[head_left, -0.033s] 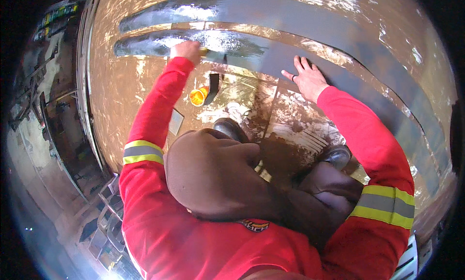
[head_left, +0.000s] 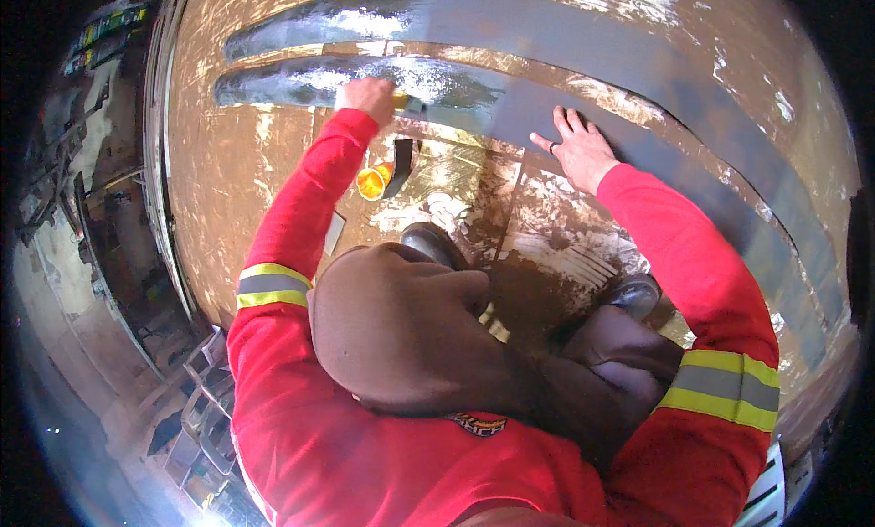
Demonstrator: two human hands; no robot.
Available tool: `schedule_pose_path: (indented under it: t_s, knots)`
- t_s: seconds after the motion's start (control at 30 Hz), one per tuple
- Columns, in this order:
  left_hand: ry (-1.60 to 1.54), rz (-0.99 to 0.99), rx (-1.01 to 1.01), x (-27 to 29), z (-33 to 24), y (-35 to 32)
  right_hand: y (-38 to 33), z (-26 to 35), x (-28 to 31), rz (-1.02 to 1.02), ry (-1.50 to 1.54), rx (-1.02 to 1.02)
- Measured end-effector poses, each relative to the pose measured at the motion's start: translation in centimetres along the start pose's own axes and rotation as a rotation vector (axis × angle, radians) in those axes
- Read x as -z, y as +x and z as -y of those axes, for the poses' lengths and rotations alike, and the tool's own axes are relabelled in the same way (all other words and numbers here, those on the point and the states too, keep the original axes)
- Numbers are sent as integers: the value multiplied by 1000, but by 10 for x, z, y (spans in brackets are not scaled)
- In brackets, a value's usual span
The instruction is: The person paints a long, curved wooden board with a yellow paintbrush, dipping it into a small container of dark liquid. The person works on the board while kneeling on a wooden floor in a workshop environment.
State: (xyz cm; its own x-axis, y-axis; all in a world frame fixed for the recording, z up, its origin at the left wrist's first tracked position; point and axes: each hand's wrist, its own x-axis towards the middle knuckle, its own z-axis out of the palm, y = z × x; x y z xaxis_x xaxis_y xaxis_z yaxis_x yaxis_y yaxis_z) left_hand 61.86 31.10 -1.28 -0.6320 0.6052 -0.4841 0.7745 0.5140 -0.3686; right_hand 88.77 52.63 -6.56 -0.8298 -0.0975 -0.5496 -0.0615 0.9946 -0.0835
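My left hand is closed around a tool with a yellow handle and a dark end, which looks like a paintbrush. Its tip meets the lower edge of the nearer long grey strip, where the surface is dark, wet and glossy. Fingers spread, my right hand lies flat on the dull grey part of that strip, further right. A second long grey strip runs alongside on the far side, also glossy at its left end. Below my left hand is an orange cup with a yellow inside.
A black flat piece stands by the cup. The brown floor is blotched white. My dark boots are close below the strips. A small pale flat piece lies by my left knee. Metal frames stand at the lower left.
My left hand has slid a little to the right along the nearer strip with the brush. My right hand stays in place.
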Motion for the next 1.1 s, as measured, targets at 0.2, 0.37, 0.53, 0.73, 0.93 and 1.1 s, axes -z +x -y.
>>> schedule_pose_path:
  t_s: [0.2,0.37,0.53,0.73,0.93,1.1]
  knots:
    - [-489,-21,-151,7,-7,-2,1,1,3,10,11,0]
    - [-121,-24,156,-31,69,-4,0,2,5,27,13,7]
    - [33,-36,163,-34,91,-13,0,3,3,3,44,3]
    - [-213,-49,51,-26,30,-21,0,3,4,20,26,7]
    - [-717,-21,-86,-4,24,-21,0,3,2,3,30,11]
    - [-336,-36,110,-35,40,-18,1,4,3,19,16,7]
